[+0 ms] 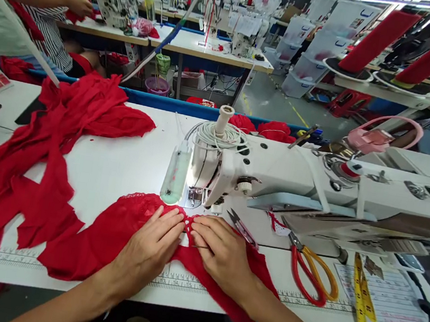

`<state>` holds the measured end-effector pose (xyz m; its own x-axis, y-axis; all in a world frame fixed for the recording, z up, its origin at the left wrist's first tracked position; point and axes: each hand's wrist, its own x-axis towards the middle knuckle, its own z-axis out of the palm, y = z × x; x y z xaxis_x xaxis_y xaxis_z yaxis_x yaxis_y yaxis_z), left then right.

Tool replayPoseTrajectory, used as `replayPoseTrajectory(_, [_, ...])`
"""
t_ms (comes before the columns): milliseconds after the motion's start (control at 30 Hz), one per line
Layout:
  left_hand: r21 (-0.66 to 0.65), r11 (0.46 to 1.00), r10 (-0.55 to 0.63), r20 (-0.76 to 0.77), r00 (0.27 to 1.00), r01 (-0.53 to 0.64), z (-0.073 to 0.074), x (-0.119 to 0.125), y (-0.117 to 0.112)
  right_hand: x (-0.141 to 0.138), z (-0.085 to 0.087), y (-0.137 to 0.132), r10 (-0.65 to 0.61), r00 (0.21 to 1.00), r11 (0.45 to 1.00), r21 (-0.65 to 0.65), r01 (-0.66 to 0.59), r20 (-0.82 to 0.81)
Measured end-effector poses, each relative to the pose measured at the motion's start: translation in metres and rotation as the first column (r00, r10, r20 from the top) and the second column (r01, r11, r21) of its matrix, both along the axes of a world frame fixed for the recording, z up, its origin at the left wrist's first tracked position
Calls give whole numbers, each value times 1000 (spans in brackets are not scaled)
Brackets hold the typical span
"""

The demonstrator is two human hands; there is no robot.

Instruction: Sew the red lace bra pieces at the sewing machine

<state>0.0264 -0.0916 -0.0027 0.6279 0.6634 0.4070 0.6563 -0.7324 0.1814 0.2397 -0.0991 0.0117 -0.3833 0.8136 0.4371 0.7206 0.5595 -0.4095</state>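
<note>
A red garment piece (102, 236) with lace along its upper edge lies on the white sewing table in front of the machine. My left hand (153, 245) rests on its left part, fingers together and tips gripping the lace edge. Facing it, my right hand (222, 252) is curled over the right part, its fingers closed on the cloth. Between the fingertips runs a narrow openwork strip (187, 224). A thin dark sliver shows by the right thumb; I cannot make out what it is. Just behind the hands is the sewing machine's presser foot (195, 196).
Thread snips (243, 228) lie right of my right hand, then scissors (309, 270) with red and orange handles and a yellow tape measure (362, 299). Red cloth (51, 159) is heaped at left. The sewing machine (297, 172) spans the right. A co-worker's hand (79, 3) is at far left.
</note>
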Motion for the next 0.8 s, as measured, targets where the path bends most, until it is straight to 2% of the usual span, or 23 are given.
replayPoseTrajectory(100, [-80,997,-6,-16,1000,5,-4,-4,2,-5,-6,-2,-31,992,999,-22,34,122])
replayPoseTrajectory(233, [-106,990,90,10,996,-88,-12,-9,-3,2,-9,-1,9,979,998,-59,3,201])
replayPoseTrajectory(367, [-75,990,113,-62,992,-118,-14,-14,-3,8,-7,2,55,971,996,-83,-36,231])
replayPoseTrajectory(533, [18,990,143,-127,981,-142,-11,-17,-1,10,-7,-3,16,961,996,-91,9,276])
replayPoseTrajectory(800, [-2,990,138,-98,986,-139,-7,-17,3,13,-8,-4,16,949,997,-72,7,315])
